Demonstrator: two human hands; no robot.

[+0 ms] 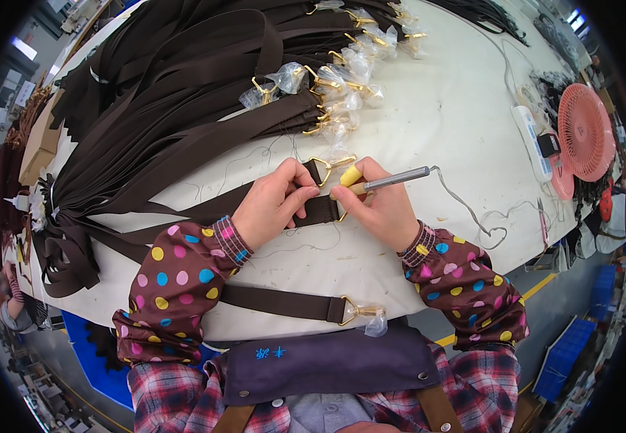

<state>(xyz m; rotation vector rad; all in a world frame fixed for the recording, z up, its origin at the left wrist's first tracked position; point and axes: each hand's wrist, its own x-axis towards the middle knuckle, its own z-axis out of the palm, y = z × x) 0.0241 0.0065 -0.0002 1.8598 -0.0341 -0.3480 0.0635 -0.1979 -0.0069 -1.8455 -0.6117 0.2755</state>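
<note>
My left hand (277, 201) pinches the end of a dark brown strap (320, 211) at the middle of the table, fingers closed on it. Close beside it, my right hand (379, 213) grips a pen-shaped corded tool (398, 178) with a grey metal barrel. Its tip is hidden at the strap, between my hands. A yellow cover (350, 175) sits on a finger of that hand. Just beyond my fingers lies a gold triangular ring (319, 172) on another strap end. Nearer to me, a separate strap (280, 302) ends in a gold ring and a plastic-wrapped clasp (374, 322).
A large bundle of dark straps (147, 137) covers the table's far left, with plastic-wrapped gold clasps (342, 86) along its ends. At right stand a pink fan (585, 133) and a white power strip (532, 144). The tool's cord (461, 202) trails across the white tabletop (428, 115). Loose threads lie about.
</note>
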